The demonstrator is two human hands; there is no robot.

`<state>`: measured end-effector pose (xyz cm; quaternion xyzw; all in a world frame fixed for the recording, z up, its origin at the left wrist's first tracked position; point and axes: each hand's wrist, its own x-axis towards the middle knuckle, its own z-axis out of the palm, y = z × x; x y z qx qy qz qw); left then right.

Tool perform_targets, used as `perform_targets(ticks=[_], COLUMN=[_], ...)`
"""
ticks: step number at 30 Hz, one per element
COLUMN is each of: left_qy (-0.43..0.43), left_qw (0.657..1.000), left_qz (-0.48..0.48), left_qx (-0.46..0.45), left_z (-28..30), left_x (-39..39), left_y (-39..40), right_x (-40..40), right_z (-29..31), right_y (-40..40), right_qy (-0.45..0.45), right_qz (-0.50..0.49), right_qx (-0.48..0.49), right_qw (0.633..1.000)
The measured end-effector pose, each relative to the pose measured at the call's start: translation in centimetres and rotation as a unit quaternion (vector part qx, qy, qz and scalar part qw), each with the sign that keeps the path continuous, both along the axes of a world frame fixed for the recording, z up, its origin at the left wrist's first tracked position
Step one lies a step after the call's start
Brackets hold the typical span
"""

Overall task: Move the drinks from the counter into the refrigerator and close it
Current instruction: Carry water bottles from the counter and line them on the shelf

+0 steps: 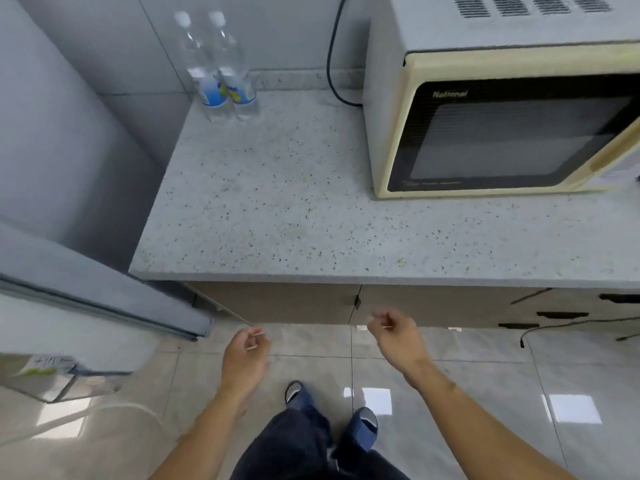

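Two clear water bottles stand side by side at the back left corner of the speckled counter point(277, 202): the left bottle point(202, 71) and the right bottle point(233, 69), both with white caps and blue labels. The refrigerator's open door point(86, 299) juts in from the left, with a door shelf point(59, 379) holding a carton. My left hand point(246, 358) and my right hand point(398, 337) hang below the counter's front edge, over the floor, fingers loosely curled and holding nothing. Both hands are far from the bottles.
A cream microwave point(502, 116) fills the right side of the counter, its black cord point(332, 64) running up the back wall. Brown cabinet doors point(294, 303) sit under the counter. A cable point(571, 323) lies at the right. My feet in blue shoes stand on glossy tiles.
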<state>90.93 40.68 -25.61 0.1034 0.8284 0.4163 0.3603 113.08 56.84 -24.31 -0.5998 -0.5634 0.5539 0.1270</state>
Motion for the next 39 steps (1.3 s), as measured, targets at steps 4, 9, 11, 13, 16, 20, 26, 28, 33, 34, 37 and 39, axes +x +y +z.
perform_targets(ticks=[4,9,11,13,16,20,26,28,33,34,37,39], left_qy=[0.028,0.039,0.036,0.031,0.026,0.012,0.023,0.03,-0.11,-0.113,-0.09,-0.045], left_qw=[0.997,0.983,0.976,0.968,0.958,0.943,0.922,0.919,0.875,0.879,0.902,0.927], left_qz=[0.013,0.076,0.105,0.132,0.168,0.234,0.291,0.309,0.39,0.384,0.354,0.319], left_qx=[0.075,0.16,0.186,0.21,0.231,0.238,0.255,0.244,0.263,0.258,0.231,0.191], left_z=[3.8,7.9,9.0,9.9,11.0,11.7,13.4,14.0,15.2,15.1,14.4,14.0], left_x=[-1.4,-4.9,-6.3,-7.6,-9.5,-11.8,-16.5,-18.4,-24.8,-26.0,-29.8,-32.4], left_y=[4.6,10.6,12.5,14.1,15.7,17.1,21.8,23.7,30.8,32.2,35.5,36.9], right_x=[-6.2,-13.1,-15.5,-17.8,-21.1,-24.8,-33.0,-35.9,-42.6,-43.8,-46.6,-47.6], right_z=[3.6,6.0,6.9,7.7,8.7,9.5,11.1,11.4,11.7,11.5,10.4,9.4], right_y=[4.0,7.8,9.4,11.2,13.5,15.7,21.2,22.9,27.6,28.5,30.3,31.1], right_qy=[0.08,0.12,0.124,0.134,0.149,0.151,0.183,0.185,0.204,0.214,0.23,0.234], right_qz=[0.043,0.078,0.091,0.099,0.106,0.119,0.102,0.092,0.046,0.041,0.045,0.052], right_qx=[0.055,0.091,0.106,0.113,0.121,0.115,0.106,0.106,0.121,0.119,0.123,0.128], right_qw=[0.994,0.985,0.982,0.979,0.976,0.975,0.972,0.973,0.97,0.969,0.964,0.962])
